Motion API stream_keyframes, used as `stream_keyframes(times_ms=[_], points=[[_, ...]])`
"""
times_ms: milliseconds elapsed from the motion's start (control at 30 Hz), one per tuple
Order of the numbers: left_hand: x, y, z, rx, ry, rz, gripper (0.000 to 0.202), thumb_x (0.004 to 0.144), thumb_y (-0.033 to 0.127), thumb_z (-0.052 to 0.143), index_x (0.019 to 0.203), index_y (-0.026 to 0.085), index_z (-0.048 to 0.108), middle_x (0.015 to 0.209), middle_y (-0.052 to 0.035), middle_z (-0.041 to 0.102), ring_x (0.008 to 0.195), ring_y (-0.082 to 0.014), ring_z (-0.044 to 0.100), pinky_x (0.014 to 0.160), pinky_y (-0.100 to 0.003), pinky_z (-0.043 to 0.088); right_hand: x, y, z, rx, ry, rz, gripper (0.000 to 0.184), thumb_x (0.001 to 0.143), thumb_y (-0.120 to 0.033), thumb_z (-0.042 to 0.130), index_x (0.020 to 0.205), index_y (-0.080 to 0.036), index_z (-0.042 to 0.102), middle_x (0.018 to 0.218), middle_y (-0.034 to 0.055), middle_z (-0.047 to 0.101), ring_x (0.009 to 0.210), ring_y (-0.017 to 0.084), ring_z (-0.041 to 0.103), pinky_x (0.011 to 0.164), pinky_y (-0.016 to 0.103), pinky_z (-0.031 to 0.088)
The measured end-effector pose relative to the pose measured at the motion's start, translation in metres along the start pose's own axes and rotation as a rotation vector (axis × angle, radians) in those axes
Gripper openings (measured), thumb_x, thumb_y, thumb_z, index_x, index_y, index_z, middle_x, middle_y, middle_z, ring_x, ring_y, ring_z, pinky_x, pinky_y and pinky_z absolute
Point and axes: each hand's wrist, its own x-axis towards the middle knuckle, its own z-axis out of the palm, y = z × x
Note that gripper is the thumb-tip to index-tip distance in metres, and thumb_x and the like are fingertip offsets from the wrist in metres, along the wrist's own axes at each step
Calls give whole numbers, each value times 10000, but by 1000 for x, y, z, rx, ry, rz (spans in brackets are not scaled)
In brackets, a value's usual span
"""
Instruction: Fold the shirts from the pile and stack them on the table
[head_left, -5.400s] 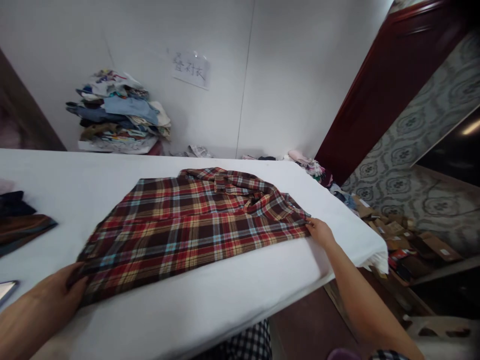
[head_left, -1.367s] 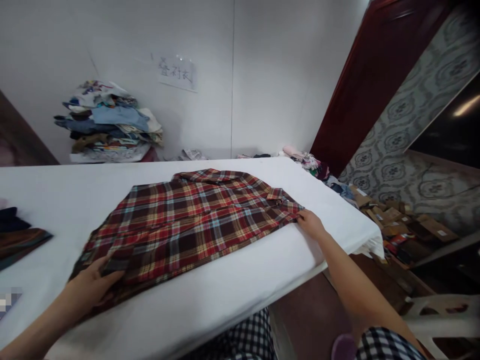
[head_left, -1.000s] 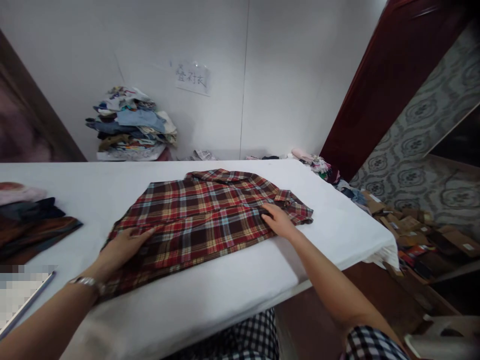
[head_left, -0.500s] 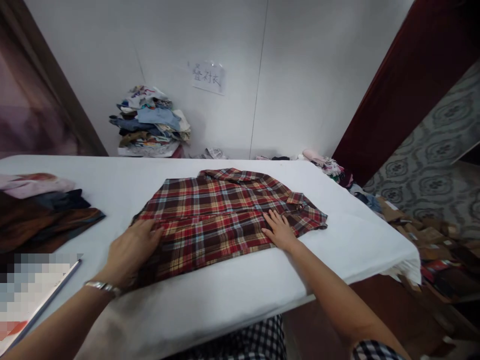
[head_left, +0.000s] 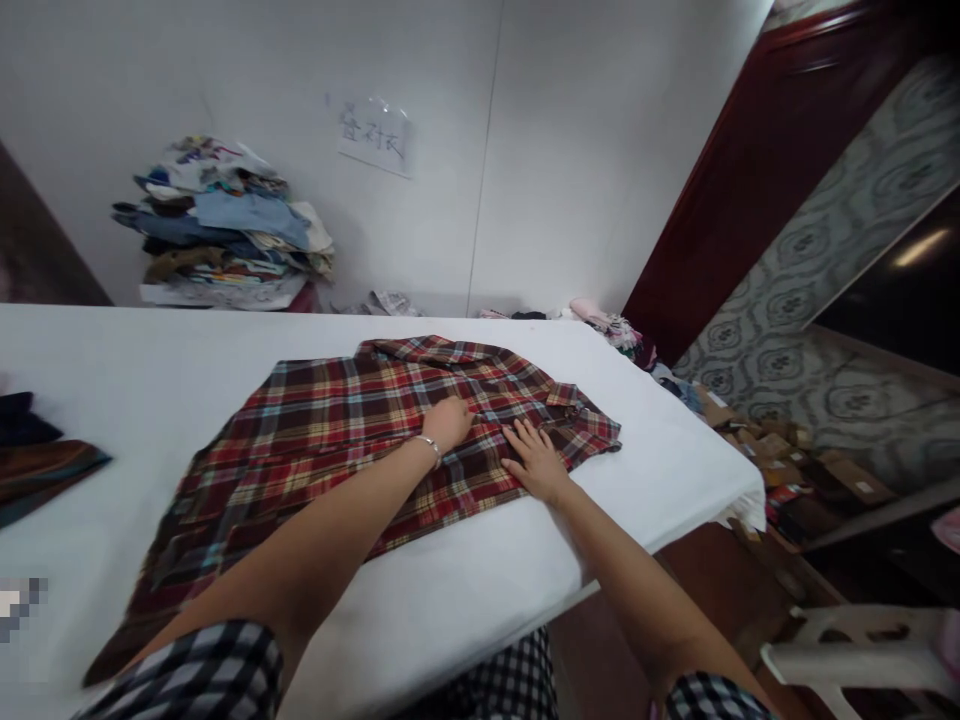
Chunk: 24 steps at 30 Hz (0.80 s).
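The plaid shirt (head_left: 322,400) lay spread out across the middle of the frame, on the white table (head_left: 660,440) before you. Its checks mixed dark brown and red with yellow and pale blue lines. The hem end reached down to the lower left of the frame, and the collar (head_left: 562,396) sat toward the right of centre. A lengthwise seam line ran between the two, with shallow wrinkles around it, while the far edge showed a bunched strip of cloth near the top of the garment. The cloth was mostly flat.

Your left hand (head_left: 448,425), with a silvery bracelet (head_left: 430,449) at its wrist, was on the shirt just right of the frame's centre. Its fingers were curled in and drawn together at the lengthwise line; you hid the fingertips from view, so whether they had hold of any cloth could not be told. Your right hand (head_left: 536,460) lay palm down to the right of it, near the collar. Its fingers were extended and spread apart, touching the plaid surface without gripping it. The two hands were close together but apart.
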Motion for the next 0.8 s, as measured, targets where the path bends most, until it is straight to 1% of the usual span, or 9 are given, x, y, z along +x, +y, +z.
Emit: stream_keyframes(times_ms=[100,233,300,400,500,567,600,700,800], points=[[5,-10,10,47,31,-41,351,927,277,389,934,117,702,1039,-170,663,994,-267,631,830,-354,478,1,0,0,-6,11,-12,642,968,-553,325,1532,-272,205,1616,57,116,1496,234,47,1184,518,99],[7,-23,20,76,63,-6,354,927,295,383,1006,135,689,1048,-153,649,1051,-266,601,899,-356,453,4,1,-2,15,-31,-6,629,964,-584,309,1521,-302,233,1613,57,137,1494,240,76,1177,539,100],[8,-23,19,70,70,5,365,930,309,368,988,143,688,1027,-143,653,1017,-254,612,889,-347,459,5,2,-3,36,-59,-12,618,963,-598,290,1511,-312,263,1610,57,158,1493,235,84,1177,540,96],[4,-17,6,34,86,28,402,941,374,342,964,156,678,1028,-125,666,982,-246,627,858,-350,480,5,2,-5,69,-68,-13,627,960,-616,275,1508,-313,270,1610,64,154,1495,233,66,1177,542,83],[-23,-17,-4,-39,135,224,443,944,451,332,1092,178,648,1181,-110,656,1112,-248,591,960,-379,451,6,2,-7,92,-69,-10,628,957,-621,282,1506,-317,273,1610,67,154,1495,230,61,1179,538,65],[-52,-26,0,-30,132,365,494,927,516,357,1209,203,615,1340,-107,589,1265,-263,502,1082,-430,358,5,2,-9,105,-74,-10,631,956,-622,288,1507,-315,273,1610,69,154,1495,230,58,1181,533,61],[-67,-33,5,4,109,388,532,910,554,376,1264,221,592,1414,-101,533,1335,-276,437,1128,-461,296,5,2,-9,112,-78,-9,633,955,-624,287,1507,-313,274,1610,71,154,1495,231,58,1181,530,60],[-100,-57,22,89,9,348,631,873,616,410,1378,253,513,1516,-77,408,1429,-288,307,1171,-505,208,4,1,-10,130,-86,-4,634,953,-630,284,1506,-318,274,1611,67,146,1495,231,55,1183,527,53],[-109,-67,28,100,-71,293,683,892,617,365,1446,222,429,1540,-79,354,1454,-284,247,1175,-521,198,4,0,-11,127,-98,6,622,958,-616,293,1506,-321,273,1614,57,130,1496,227,41,1182,527,44]])
